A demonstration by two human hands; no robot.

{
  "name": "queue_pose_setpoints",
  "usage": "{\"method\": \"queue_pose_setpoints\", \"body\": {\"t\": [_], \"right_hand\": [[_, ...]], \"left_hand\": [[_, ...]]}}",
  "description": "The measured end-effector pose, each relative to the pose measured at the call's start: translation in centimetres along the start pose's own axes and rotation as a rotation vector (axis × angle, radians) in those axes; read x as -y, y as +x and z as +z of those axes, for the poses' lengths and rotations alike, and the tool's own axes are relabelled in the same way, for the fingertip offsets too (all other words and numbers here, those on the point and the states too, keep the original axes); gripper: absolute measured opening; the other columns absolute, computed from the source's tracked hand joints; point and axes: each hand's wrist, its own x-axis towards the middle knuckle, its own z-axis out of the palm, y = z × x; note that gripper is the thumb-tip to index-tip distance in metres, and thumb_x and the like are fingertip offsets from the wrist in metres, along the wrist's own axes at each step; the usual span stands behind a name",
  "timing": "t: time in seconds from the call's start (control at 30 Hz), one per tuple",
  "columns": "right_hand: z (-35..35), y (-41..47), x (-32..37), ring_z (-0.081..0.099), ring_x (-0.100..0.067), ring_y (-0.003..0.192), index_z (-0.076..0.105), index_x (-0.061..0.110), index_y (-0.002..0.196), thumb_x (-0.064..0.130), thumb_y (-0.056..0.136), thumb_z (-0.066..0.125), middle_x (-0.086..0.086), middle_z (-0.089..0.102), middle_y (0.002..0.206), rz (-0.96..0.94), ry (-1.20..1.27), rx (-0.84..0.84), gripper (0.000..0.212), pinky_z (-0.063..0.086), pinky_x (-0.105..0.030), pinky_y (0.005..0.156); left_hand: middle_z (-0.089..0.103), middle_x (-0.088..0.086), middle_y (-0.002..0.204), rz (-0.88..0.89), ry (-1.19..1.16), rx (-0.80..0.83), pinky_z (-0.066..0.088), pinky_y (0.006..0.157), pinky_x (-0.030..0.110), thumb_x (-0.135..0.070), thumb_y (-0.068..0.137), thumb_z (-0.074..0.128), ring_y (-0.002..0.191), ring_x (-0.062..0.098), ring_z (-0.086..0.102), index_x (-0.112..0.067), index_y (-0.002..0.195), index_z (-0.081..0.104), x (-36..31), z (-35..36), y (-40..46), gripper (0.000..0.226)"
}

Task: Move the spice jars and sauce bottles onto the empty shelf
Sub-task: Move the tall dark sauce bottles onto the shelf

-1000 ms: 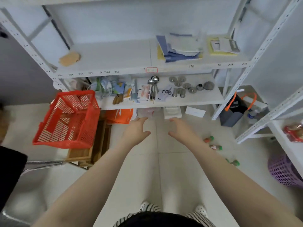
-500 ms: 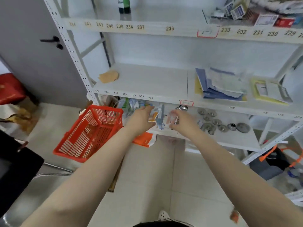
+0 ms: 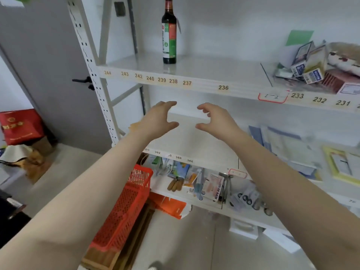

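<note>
White steel shelving fills my head view, and both my arms are stretched out toward it. My left hand (image 3: 158,118) hangs in the air with fingers loosely curved and thumb spread, holding nothing. My right hand (image 3: 215,118) mirrors it just beside, fingers bent like a claw, thumb out, nothing in it either. The two palms face each other with a gap between them, in front of the middle shelf (image 3: 194,141).

Up above, one dark sauce bottle (image 3: 169,34) stands upright on the upper shelf (image 3: 214,73), toward its left end, over the number tags along the front edge. Well apart from it, at the right end of that same shelf, sits a heap of small boxes (image 3: 313,65).

On the middle shelf, a tan scrap (image 3: 134,126) peeks out just behind my left wrist, and papers (image 3: 288,145) lie spread to the right of my right arm.

Lower down, the bottom shelf (image 3: 161,189) is crowded with packets and tools. A red basket (image 3: 124,207) tilts beside its left end, under my left forearm. A red bag (image 3: 20,125) sits on the floor by the grey door at far left.
</note>
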Motion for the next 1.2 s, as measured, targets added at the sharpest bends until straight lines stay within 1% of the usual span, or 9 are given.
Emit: {"method": "queue_pose_setpoints", "body": {"t": [0.07, 0.33, 0.47, 0.63, 0.8, 0.9, 0.97, 1.1, 1.2], "right_hand": [[-0.7, 3.1, 0.8, 0.053, -0.019, 0.116, 0.050, 0.024, 0.132, 0.029, 0.079, 0.072, 0.000, 0.055, 0.129, -0.014, 0.018, -0.049, 0.058, 0.045, -0.035, 0.094], [-1.1, 15.9, 3.6, 0.059, -0.020, 0.100, 0.053, 0.022, 0.129, 0.028, 0.078, 0.075, -0.002, 0.056, 0.124, -0.035, 0.053, -0.141, 0.056, 0.049, -0.031, 0.085], [-1.1, 21.9, 4.0, 0.053, -0.014, 0.098, 0.053, 0.020, 0.129, 0.028, 0.078, 0.076, -0.003, 0.056, 0.123, 0.006, 0.090, -0.164, 0.057, 0.045, -0.030, 0.089], [-0.8, 28.6, 3.3, 0.054, -0.016, 0.102, 0.054, 0.017, 0.128, 0.027, 0.077, 0.077, -0.005, 0.057, 0.121, 0.055, 0.154, -0.138, 0.057, 0.044, -0.027, 0.088], [0.1, 35.3, 2.3, 0.055, -0.017, 0.102, 0.053, 0.017, 0.130, 0.030, 0.075, 0.079, -0.005, 0.055, 0.117, 0.082, 0.266, -0.096, 0.062, 0.041, -0.026, 0.086], [0.7, 38.6, 1.6, 0.055, -0.019, 0.106, 0.048, 0.014, 0.134, 0.030, 0.075, 0.079, -0.006, 0.054, 0.118, 0.111, 0.341, -0.043, 0.069, 0.044, -0.029, 0.092], [1.2, 40.2, 1.4, 0.057, -0.020, 0.109, 0.046, 0.012, 0.135, 0.028, 0.075, 0.079, -0.008, 0.057, 0.122, 0.132, 0.380, -0.014, 0.070, 0.046, -0.032, 0.095], [2.2, 42.2, 2.0, 0.060, -0.016, 0.098, 0.053, 0.009, 0.126, 0.018, 0.079, 0.076, -0.007, 0.063, 0.118, 0.098, 0.501, 0.013, 0.054, 0.045, -0.019, 0.071], [3.4, 43.1, 2.3, 0.062, -0.015, 0.097, 0.058, 0.009, 0.123, 0.012, 0.079, 0.075, -0.003, 0.065, 0.113, 0.065, 0.590, -0.021, 0.047, 0.051, -0.022, 0.078]], "left_hand": [[0.042, 0.004, 0.144, 0.023, -0.040, -0.046, 0.031, 0.105, 0.029, -0.030, 0.085, 0.066, 0.134, 0.020, 0.039, -0.022, 0.145, 0.034, 0.8, -1.3, 2.7, 0.068], [0.048, 0.008, 0.139, 0.059, -0.109, -0.124, 0.037, 0.103, 0.033, -0.029, 0.083, 0.068, 0.126, 0.024, 0.047, -0.019, 0.143, 0.037, 5.3, -6.5, 15.0, 0.068], [0.046, 0.007, 0.142, 0.068, -0.139, -0.136, 0.035, 0.102, 0.030, -0.030, 0.085, 0.067, 0.128, 0.021, 0.045, -0.018, 0.144, 0.036, 7.8, -8.4, 20.7, 0.067], [0.048, 0.007, 0.140, 0.012, -0.313, -0.165, 0.042, 0.099, 0.033, -0.032, 0.086, 0.067, 0.126, 0.021, 0.047, -0.016, 0.143, 0.038, 10.3, -9.1, 27.1, 0.066], [0.048, 0.006, 0.139, -0.064, -0.476, -0.180, 0.040, 0.091, 0.027, -0.038, 0.088, 0.063, 0.122, 0.019, 0.049, -0.016, 0.142, 0.038, 11.9, -8.4, 33.1, 0.063], [0.048, 0.004, 0.138, -0.074, -0.559, -0.159, 0.040, 0.089, 0.026, -0.041, 0.088, 0.062, 0.115, 0.014, 0.049, -0.017, 0.142, 0.038, 12.9, -7.6, 36.1, 0.064], [0.049, 0.004, 0.138, -0.070, -0.611, -0.140, 0.043, 0.096, 0.029, -0.043, 0.087, 0.063, 0.116, 0.013, 0.049, -0.017, 0.142, 0.038, 13.6, -7.1, 37.8, 0.066], [0.054, 0.004, 0.135, -0.019, -0.778, -0.058, 0.042, 0.104, 0.034, -0.040, 0.089, 0.062, 0.122, 0.016, 0.052, -0.014, 0.144, 0.036, 14.4, -6.8, 39.9, 0.066], [0.061, 0.002, 0.128, 0.040, -0.890, 0.017, 0.045, 0.100, 0.031, -0.036, 0.092, 0.058, 0.117, 0.013, 0.058, -0.015, 0.138, 0.044, 14.4, -6.8, 41.0, 0.053]]}}
